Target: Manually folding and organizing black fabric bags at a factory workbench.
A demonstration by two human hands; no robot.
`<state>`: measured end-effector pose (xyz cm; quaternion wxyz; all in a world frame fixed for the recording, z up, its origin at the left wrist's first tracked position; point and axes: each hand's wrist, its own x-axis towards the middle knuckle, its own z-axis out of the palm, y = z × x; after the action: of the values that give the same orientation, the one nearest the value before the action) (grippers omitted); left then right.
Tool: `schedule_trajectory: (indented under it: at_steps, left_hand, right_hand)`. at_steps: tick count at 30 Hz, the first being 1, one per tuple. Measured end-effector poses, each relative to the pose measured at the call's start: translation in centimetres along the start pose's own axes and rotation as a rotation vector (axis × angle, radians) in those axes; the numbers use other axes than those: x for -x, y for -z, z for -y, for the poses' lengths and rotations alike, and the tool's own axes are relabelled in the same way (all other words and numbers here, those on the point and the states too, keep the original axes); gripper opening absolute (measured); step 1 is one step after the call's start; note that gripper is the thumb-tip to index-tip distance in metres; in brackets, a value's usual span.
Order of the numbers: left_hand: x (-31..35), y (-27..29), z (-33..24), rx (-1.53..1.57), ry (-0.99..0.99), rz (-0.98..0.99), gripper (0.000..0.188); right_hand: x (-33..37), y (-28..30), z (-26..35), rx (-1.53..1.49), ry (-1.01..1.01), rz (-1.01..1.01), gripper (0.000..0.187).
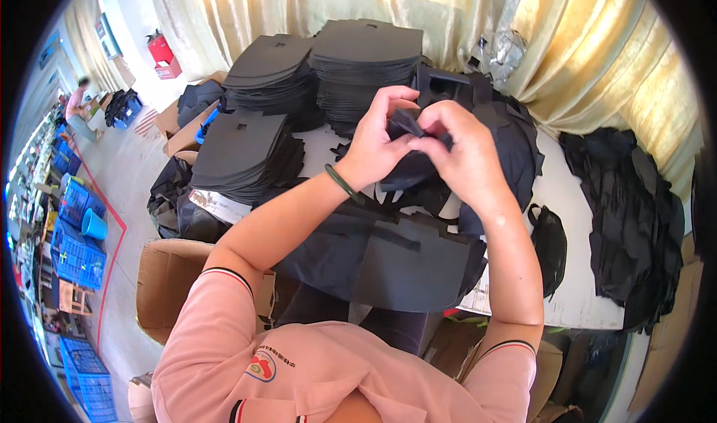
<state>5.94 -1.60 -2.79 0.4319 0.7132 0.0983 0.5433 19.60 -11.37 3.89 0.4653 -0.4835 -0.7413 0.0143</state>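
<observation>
Over the white table point(582, 262), both my hands are raised close together. My left hand point(376, 141), with a dark green bangle on its wrist, pinches a black fabric piece point(405, 121). My right hand point(469, 156) grips the same piece from the other side, thumbs almost touching. The piece looks folded; its full shape is hidden by my fingers. Below my hands black fabric and straps lie in a heap. Nearer to me a dark grey panel point(407, 270) with a slot lies on black fabric at the table's front edge.
Tall stacks of dark grey panels point(366, 42) stand at the back, with a lower stack point(239, 147) at left. Black fabric pieces point(627, 214) hang over the right edge. A cardboard box point(168, 281) is at my left. Blue crates point(78, 232) and a distant person point(78, 109) are farther left.
</observation>
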Motion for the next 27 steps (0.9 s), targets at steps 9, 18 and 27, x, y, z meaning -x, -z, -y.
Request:
schedule_trajectory:
  at_steps: [9, 18, 27]
  left_hand:
    - [-2.5, 5.4, -6.2, 0.071, -0.019, 0.103, 0.058]
    - [-1.4, 7.1, -5.2, -0.031, -0.067, 0.062, 0.072]
    - [1.6, 4.0, -7.2, -0.493, -0.31, -0.02, 0.093]
  right_hand:
    - [-1.4, 1.6, 4.7, 0.081, 0.127, -0.135, 0.035]
    - [-1.6, 2.2, 5.8, -0.158, 0.008, -0.015, 0.016]
    - [-1.8, -0.6, 7.5, 0.153, 0.237, -0.166, 0.017]
